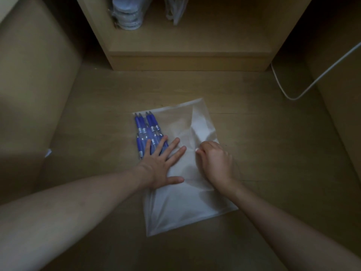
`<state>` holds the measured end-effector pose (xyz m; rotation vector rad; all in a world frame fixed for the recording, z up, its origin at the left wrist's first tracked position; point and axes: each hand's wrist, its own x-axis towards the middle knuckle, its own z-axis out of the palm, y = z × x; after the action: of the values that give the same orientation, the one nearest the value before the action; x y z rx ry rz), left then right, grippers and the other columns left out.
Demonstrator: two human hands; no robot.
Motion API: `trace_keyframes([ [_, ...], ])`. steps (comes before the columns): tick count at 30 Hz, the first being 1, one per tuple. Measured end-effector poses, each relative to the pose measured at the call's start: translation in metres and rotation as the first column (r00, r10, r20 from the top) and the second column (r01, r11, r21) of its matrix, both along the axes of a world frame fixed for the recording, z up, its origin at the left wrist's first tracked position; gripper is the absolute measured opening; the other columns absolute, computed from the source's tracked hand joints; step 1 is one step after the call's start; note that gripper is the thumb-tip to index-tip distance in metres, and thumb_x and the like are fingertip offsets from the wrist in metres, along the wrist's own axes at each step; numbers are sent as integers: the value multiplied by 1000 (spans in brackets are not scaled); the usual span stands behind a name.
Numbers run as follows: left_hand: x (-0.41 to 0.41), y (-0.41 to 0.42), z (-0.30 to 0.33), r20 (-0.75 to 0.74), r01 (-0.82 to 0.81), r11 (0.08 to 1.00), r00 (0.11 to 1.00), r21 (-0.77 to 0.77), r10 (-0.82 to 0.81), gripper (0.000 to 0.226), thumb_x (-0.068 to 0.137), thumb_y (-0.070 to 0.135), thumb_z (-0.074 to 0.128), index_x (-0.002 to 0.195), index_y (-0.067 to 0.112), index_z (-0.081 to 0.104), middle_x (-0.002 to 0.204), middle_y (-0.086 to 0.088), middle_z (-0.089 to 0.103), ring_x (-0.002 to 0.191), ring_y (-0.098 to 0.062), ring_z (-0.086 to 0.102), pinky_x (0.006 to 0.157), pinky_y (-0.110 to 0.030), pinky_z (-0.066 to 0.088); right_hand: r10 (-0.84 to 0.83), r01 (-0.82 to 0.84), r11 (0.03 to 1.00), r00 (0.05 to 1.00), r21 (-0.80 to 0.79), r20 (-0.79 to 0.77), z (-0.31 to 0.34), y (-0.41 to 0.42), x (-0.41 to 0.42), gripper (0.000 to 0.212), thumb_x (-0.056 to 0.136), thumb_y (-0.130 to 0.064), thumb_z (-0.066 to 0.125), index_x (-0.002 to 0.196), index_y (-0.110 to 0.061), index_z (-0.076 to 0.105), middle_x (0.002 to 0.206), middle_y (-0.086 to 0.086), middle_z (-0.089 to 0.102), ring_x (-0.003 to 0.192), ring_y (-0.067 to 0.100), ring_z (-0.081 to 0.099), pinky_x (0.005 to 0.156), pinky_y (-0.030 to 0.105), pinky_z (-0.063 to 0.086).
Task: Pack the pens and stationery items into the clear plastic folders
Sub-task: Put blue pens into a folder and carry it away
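The left hand [162, 163] lies flat with spread fingers on the pens [145, 130]; the right hand [214, 163] pinches the folder [187, 208]. The pens point away from the person, at the folder's far left corner, nearer the left hand.

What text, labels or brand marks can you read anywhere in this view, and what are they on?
No text is readable in this view.
Blue pens: silver bands show, any print too small and blurred to read.
Clear plastic folder: no print visible.
Wrapped stack of round items on the shelf: blurred, no legible label.
Clear plastic bags on the shelf: nothing legible.
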<state>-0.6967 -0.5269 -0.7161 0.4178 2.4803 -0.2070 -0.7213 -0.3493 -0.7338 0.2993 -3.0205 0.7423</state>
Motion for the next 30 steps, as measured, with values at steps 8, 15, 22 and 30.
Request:
trace_keyframes([
  [8,-7,-17,-2,-9,108,994,994,-12,-108,88,64,84,-7,132,37,-37,141,7,-43,131,-26,-38,112,-62,-7,-93,100,977,995,-188,46,7,19,-3,22,92,-25,58,81,-7,65,87,11,67,80,34,62,69,42,49],
  [15,-12,-65,-1,-42,181,983,983,-3,-181,96,42,88,-32,125,40,-47,144,7,-39,142,-27,-23,113,-54,-8,-260,290,924,955,-248,146,23,56,-5,25,90,-31,63,82,-8,69,83,9,71,81,27,66,72,39,51],
  [22,-21,-82,22,-55,294,954,955,58,-291,99,62,88,-7,146,36,-14,158,0,-15,137,-19,-25,109,-45,-17,-137,163,983,956,-79,258,13,65,10,12,85,-10,65,75,-3,64,86,13,62,83,30,57,73,34,38],
  [30,-24,12,27,-50,628,771,778,104,-627,60,98,53,30,151,35,9,160,0,-7,146,-25,-12,112,-48,-15,-30,2,987,985,164,170,15,65,13,43,90,-21,58,132,-13,50,139,17,42,127,33,38,104,38,29],
])
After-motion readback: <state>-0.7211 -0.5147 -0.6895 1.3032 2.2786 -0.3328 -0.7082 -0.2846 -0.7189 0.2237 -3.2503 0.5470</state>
